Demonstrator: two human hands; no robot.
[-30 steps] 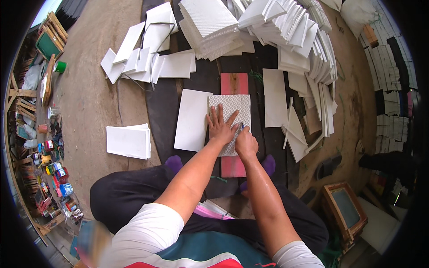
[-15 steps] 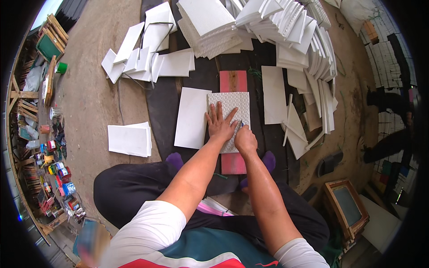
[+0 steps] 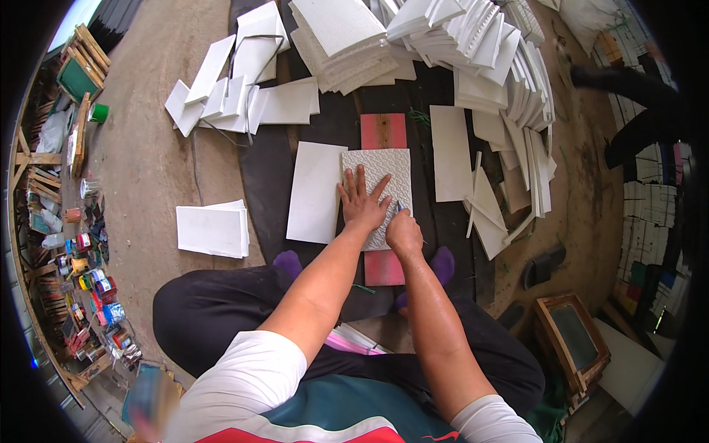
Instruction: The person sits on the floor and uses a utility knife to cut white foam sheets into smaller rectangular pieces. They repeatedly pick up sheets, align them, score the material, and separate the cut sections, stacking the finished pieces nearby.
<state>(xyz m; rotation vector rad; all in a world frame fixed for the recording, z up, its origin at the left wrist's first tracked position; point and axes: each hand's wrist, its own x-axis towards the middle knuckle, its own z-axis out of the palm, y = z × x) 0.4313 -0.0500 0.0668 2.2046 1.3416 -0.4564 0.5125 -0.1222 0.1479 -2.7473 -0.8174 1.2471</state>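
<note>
A white panel with a raised pattern [image 3: 395, 171] lies on a red-pink board [image 3: 384, 268] in front of me. My left hand [image 3: 362, 207] rests flat on this panel with its fingers spread. By the panel's right part, my right hand [image 3: 404, 234] is closed round a thin blue pen-like tool [image 3: 399, 206]; its exact kind is too small to make out. A smooth white panel [image 3: 314, 193] lies at the left, against the patterned panel's edge.
White panels are heaped at the far right [image 3: 480, 44], with a stack [image 3: 340, 33] at the far middle. Loose panels [image 3: 288, 103] lie far left, a small pile [image 3: 213, 230] nearer. Jars [image 3: 96, 280] line the left wall. A person's dark legs [image 3: 635, 133] show at right.
My right hand has shifted slightly toward me along the patterned panel, and more of the blue tool shows. My left hand stays flat. The other person's legs have moved.
</note>
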